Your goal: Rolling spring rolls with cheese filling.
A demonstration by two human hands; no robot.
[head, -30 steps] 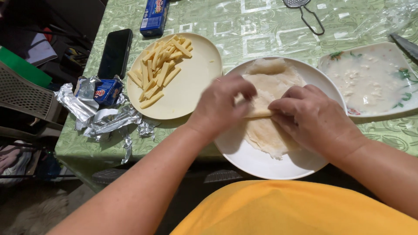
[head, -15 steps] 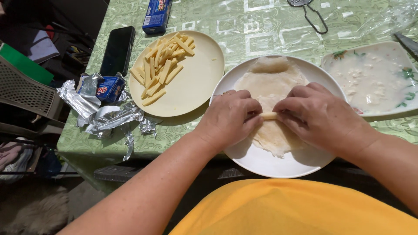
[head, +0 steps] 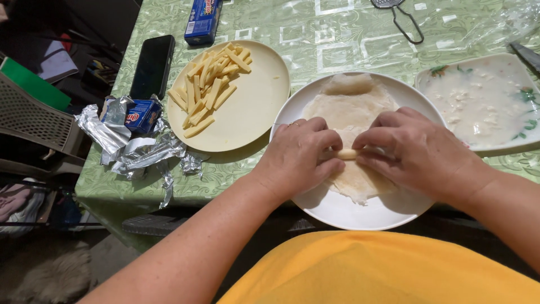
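Observation:
A round white plate (head: 337,211) near the table's front edge holds a stack of thin pale wrappers (head: 346,107). My left hand (head: 298,155) and my right hand (head: 416,152) rest on the stack, fingers curled around a pale yellow cheese stick (head: 347,153) with wrapper folded about it. Only the stick's middle shows between my fingertips. To the left, a cream plate (head: 253,107) carries several more cheese sticks (head: 208,87).
A shallow dish of milky white liquid (head: 484,101) stands to the right. Crumpled foil with a blue wrapper (head: 132,138), a black phone (head: 152,65), a blue box (head: 202,19) and a metal utensil (head: 402,17) lie on the green tablecloth. A chair (head: 34,121) stands at the left.
Both hands have closed in on the cheese stick and drawn it slightly toward me, with the wrapper folding around it. The view has shifted a little.

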